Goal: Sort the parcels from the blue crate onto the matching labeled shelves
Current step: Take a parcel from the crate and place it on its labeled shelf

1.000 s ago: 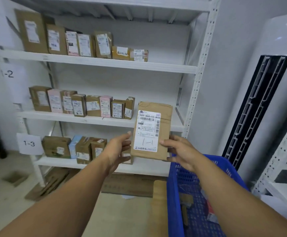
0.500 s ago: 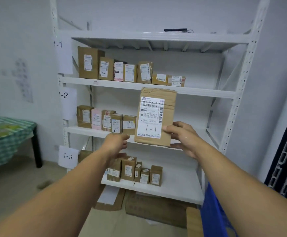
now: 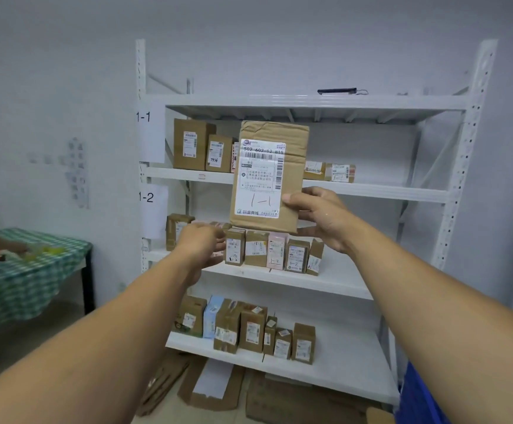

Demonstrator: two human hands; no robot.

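Parcel [image 3: 269, 175] has risen, standing upright (label facing camera) in right hand [image 3: 319, 218].

Two bare forearms [image 3: 126, 325], bare wrists [image 3: 353, 240], left grip [image 3: 201, 249] blurred, apparently bare too.

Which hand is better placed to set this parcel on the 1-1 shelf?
Right. The right hand grips the parcel, marked 1-1, at its lower right edge, up in front of the 1-1 shelf. The left hand sits lower, off the parcel, holding nothing.
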